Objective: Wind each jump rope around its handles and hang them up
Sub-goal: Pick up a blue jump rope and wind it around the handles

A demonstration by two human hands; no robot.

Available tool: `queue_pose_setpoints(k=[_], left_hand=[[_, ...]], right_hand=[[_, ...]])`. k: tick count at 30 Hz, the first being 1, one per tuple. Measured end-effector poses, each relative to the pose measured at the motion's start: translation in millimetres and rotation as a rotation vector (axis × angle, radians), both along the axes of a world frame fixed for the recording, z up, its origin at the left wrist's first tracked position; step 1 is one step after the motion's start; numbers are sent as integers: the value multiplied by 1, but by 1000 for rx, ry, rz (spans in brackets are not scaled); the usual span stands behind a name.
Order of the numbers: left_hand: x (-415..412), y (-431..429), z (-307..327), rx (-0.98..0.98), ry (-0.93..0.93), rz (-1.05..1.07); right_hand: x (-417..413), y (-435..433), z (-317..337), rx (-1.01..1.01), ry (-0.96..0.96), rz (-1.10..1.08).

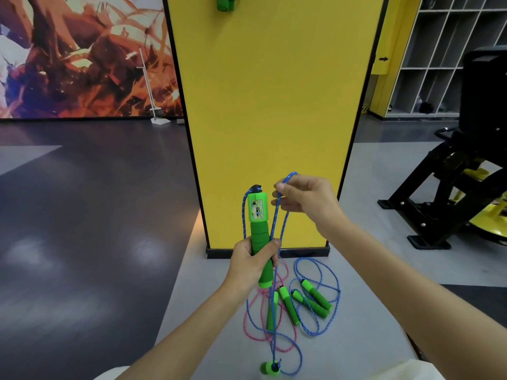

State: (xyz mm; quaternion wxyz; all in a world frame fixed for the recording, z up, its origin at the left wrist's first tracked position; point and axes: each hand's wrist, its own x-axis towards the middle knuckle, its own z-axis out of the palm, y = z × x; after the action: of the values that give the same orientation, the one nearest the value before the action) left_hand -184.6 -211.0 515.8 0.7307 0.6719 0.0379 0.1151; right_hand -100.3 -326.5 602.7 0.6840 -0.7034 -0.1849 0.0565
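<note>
Green handle gripped in my left hand; right hand pinches rope at 1 o'clock, before pillar base edge.

Left hand grips green counter handle upright. Right hand pinches a loop of blue rope beside the handle's top. The rope's other handle dangles low. On the floor: 4 loose green handles, tangled blue and pink rope. Yellow pillar behind, green bundle hanging up top.
</note>
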Motion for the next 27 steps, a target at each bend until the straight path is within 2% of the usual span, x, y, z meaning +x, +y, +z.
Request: queue_pose_setpoints(k=[4,11,14,22,27], left_hand=[[-1,0,-5,6,4,-20],[-2,-2,-12,24,3,-40],[-3,-1,-15,31,10,-26],[-1,-2,-14,14,12,-9],[-2,-5,-10,-1,16,-29]], right_hand=[[8,-1,29,164,12,-42],[22,-9,77,366,-88,-114],[27,-14,80,474,-26,-95],[9,-16,13,455,262,69],[-9,-19,-29,264,284,186]])
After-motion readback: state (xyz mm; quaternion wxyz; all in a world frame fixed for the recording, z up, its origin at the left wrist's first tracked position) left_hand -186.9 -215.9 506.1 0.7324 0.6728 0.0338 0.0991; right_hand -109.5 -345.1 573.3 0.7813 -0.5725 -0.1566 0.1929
